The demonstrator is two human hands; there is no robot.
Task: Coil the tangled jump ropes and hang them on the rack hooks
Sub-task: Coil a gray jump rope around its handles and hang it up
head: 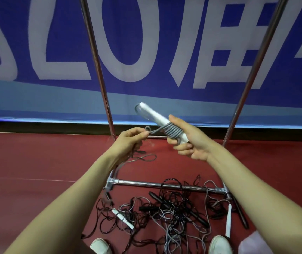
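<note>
Grey rope wound around a white handle

The right hand (188,142) grips the white handle (154,118) with grey rope (172,132) coiled on it; the left hand (130,140) pinches the rope's loose end (other ropes (174,208) lie tangled on the floor, by the rack (157,184)).

**Chrome, plastic and rubbery cord on a matt red floor**

The rack's uprights (99,70) and its low crossbar (157,184) are polished metal tubing, bright with reflections. The white handle (153,114) looks like smooth plastic with a soft sheen and a clear glossy end cap. The grey rope (172,132) wound around it appears smooth and rubbery. Thin black and grey cords (172,211) lie on the matt red floor (36,162), beside matt black handles (157,198). The blue banner (165,43) looks like smooth printed vinyl. White shoes (100,246) look cloth.
</note>
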